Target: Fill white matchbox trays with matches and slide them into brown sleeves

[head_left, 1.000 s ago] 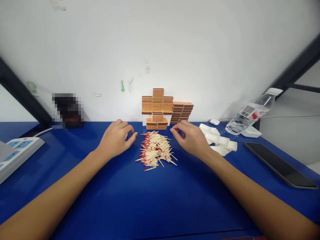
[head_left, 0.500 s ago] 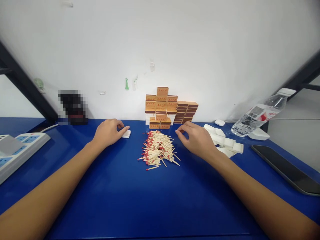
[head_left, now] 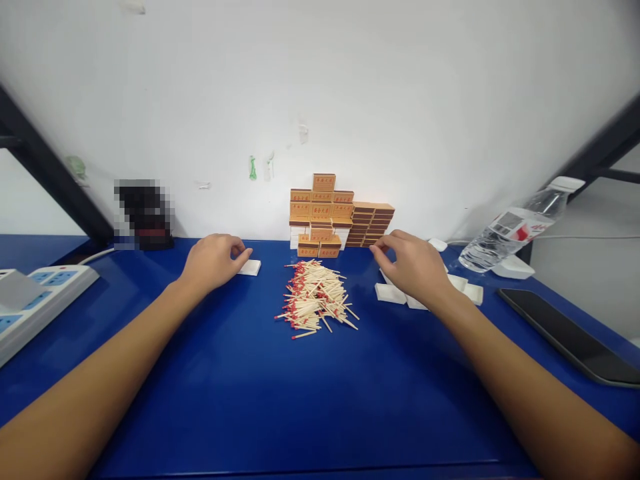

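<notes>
Your two bare forearms come in from the lower corners over the blue worktop (head_left: 300, 413), angling inward and away from you. Near the middle, between your hands but touching neither, lies a loose heap of red-tipped matches (head_left: 317, 297), most heads toward your left. Your right hand (head_left: 413, 265) is arched over the cluster of white matchbox trays (head_left: 391, 294), palm down, wrist fairly straight, fingers curled and the thumb drawn close to the index fingertip; whether anything is pinched there cannot be told, and the hand hides part of the cluster. Your left hand (head_left: 215, 262) sits lower and flatter, knuckles up, fingers bent under, the thumb pointing inward at the edge of a single white matchbox tray (head_left: 251, 268); whether it grips that tray or merely rests beside it cannot be told. Past both hands, the orange matchboxes (head_left: 321, 211) stand in a stepped stack near the white wall (head_left: 400, 100), with a brown-sided block of matchboxes (head_left: 370, 225) next to it on your right.
</notes>
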### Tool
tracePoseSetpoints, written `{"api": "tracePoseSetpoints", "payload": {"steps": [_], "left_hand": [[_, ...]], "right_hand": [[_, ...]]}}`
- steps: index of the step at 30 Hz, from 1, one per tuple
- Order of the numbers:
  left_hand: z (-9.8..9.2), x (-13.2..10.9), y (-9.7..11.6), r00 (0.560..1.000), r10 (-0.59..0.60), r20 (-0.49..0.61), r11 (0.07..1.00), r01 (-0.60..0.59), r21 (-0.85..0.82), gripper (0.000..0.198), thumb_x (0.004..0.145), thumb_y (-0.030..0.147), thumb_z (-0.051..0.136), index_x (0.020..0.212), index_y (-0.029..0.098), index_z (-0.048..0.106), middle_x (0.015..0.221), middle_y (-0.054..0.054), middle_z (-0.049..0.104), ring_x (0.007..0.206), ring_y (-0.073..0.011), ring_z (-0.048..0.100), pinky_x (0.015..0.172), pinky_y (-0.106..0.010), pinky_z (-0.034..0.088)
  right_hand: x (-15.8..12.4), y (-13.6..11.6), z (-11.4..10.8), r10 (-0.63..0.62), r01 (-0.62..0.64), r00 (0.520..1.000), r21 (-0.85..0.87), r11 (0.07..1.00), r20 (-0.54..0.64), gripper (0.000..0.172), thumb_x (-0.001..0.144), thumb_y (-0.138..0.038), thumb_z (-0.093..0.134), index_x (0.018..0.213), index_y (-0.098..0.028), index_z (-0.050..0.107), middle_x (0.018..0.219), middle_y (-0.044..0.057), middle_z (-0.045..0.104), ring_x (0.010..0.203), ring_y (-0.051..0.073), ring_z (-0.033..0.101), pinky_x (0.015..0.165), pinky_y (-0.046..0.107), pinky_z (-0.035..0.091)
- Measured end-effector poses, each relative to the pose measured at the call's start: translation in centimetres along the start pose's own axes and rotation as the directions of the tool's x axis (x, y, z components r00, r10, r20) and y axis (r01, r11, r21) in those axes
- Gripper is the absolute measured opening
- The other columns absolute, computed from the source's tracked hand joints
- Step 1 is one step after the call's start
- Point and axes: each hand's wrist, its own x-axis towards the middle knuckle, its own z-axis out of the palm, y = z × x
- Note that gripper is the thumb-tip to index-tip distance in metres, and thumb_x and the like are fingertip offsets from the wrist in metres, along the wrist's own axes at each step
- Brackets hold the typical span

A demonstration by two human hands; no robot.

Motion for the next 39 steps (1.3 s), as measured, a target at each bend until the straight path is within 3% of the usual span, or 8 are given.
{"api": "tracePoseSetpoints", "payload": {"steps": [5,8,11,15,18,23,27,39], "left_hand": [[-2.2,0.7,0.5,0.974,0.225,0.011,0.972,-0.224,-0.072,0.024,0.086,0.026,0.055,0.097,0.023,0.077,0.103,-0.006,0.077,0.102,-0.0254,0.069,0.093,-0.036,0.050],[-3.2,1.1,1.0,0.940,0.341,-0.020,0.928,-0.340,-0.156,0.030,0.085,0.022,0.051,0.098,0.022,0.078,0.100,-0.005,0.077,0.092,-0.0226,0.070,0.087,-0.035,0.052],[-3.0,0.9,1.1,0.961,0.272,-0.045,0.932,-0.275,-0.236,0.026,0.087,0.028,0.054,0.095,0.022,0.078,0.092,-0.004,0.078,0.080,-0.0211,0.069,0.077,-0.033,0.053],[-1.6,0.0,0.2,0.965,0.201,-0.165,0.943,-0.236,-0.233,0.027,0.089,0.026,0.051,0.094,0.022,0.077,0.096,-0.004,0.079,0.081,-0.0215,0.070,0.079,-0.034,0.052],[-0.8,-0.6,-0.6,0.964,0.227,-0.141,0.940,-0.254,-0.227,0.024,0.090,0.029,0.053,0.090,0.021,0.075,0.090,-0.004,0.078,0.075,-0.0205,0.069,0.074,-0.033,0.053],[0.1,-0.5,-1.2,0.928,0.333,-0.166,0.922,-0.358,-0.150,0.032,0.095,0.027,0.043,0.091,0.020,0.074,0.101,-0.008,0.078,0.097,-0.0253,0.071,0.090,-0.039,0.055],[0.6,-0.3,-1.4,0.918,0.370,-0.145,0.910,-0.389,-0.141,0.033,0.096,0.024,0.042,0.089,0.021,0.074,0.099,-0.008,0.078,0.097,-0.0259,0.071,0.088,-0.040,0.055],[0.3,-1.1,0.7,0.873,0.460,-0.162,0.867,-0.481,-0.130,0.033,0.100,0.018,0.041,0.099,0.019,0.074,0.105,-0.008,0.076,0.095,-0.0234,0.070,0.087,-0.038,0.056]], "right_hand": [[0.3,1.6,-0.7,0.014,-0.014,0.999,-0.018,1.000,0.046,0.022,0.097,-0.031,0.057,0.083,-0.021,0.070,0.086,0.006,0.073,0.074,0.022,0.064,0.060,0.034,0.034],[0.5,2.4,-1.3,0.044,-0.041,0.995,-0.032,0.999,0.088,0.025,0.098,-0.034,0.054,0.085,-0.021,0.072,0.089,0.007,0.074,0.076,0.023,0.065,0.060,0.034,0.034],[0.6,3.0,-2.0,0.079,-0.074,0.988,-0.039,0.996,0.135,0.026,0.098,-0.035,0.053,0.086,-0.021,0.072,0.090,0.007,0.075,0.078,0.024,0.066,0.060,0.033,0.034],[0.8,3.3,-2.7,0.076,-0.073,0.978,-0.022,0.997,0.194,0.026,0.098,-0.036,0.053,0.086,-0.021,0.072,0.092,0.007,0.076,0.080,0.024,0.067,0.062,0.033,0.036],[0.7,3.0,-2.8,0.047,-0.047,0.970,-0.006,0.999,0.238,0.025,0.097,-0.035,0.054,0.087,-0.021,0.072,0.093,0.007,0.077,0.080,0.023,0.067,0.063,0.033,0.037],[0.6,2.4,-2.7,0.013,-0.019,0.953,0.016,1.000,0.303,0.024,0.098,-0.035,0.055,0.090,-0.021,0.073,0.093,0.007,0.076,0.080,0.023,0.066,0.063,0.033,0.038],[0.6,2.3,-2.7,0.021,-0.026,0.942,0.011,1.000,0.336,0.023,0.098,-0.034,0.055,0.090,-0.021,0.073,0.094,0.007,0.076,0.079,0.022,0.066,0.063,0.033,0.038],[0.3,-0.3,-2.9,-0.077,0.047,0.932,0.092,0.995,0.353,0.023,0.100,-0.031,0.055,0.092,-0.020,0.073,0.091,0.007,0.075,0.079,0.022,0.066,0.067,0.033,0.041]]}}
